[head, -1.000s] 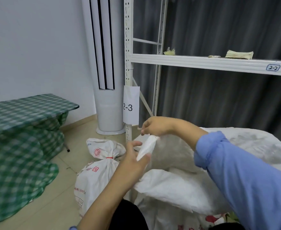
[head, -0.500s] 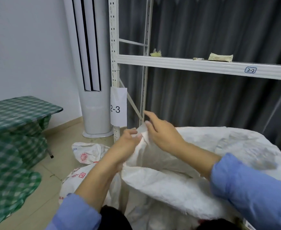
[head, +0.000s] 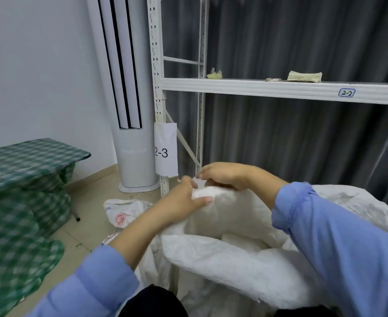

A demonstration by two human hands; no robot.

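From my head camera, my left hand [head: 184,197] and my right hand [head: 222,177] both pinch the bunched top edge of the large white woven plastic sack [head: 222,255], which sits in front of me below the white metal shelf [head: 280,89].

The big woven plastic sack [head: 234,259] is showing plain white all over, and the smaller sack [head: 124,211] on the floor [head: 92,216] is wearing a round red stamp on its white weave. The shirt sleeves [head: 348,248] are looking light blue. A green-and-white check is running across the draped cloth [head: 28,161]. The tall air conditioner [head: 136,156] is standing white with black vertical slots, the metal shelf rack [head: 257,89] is gleaming white, and the pleated curtain [head: 291,145] is hanging dark grey.
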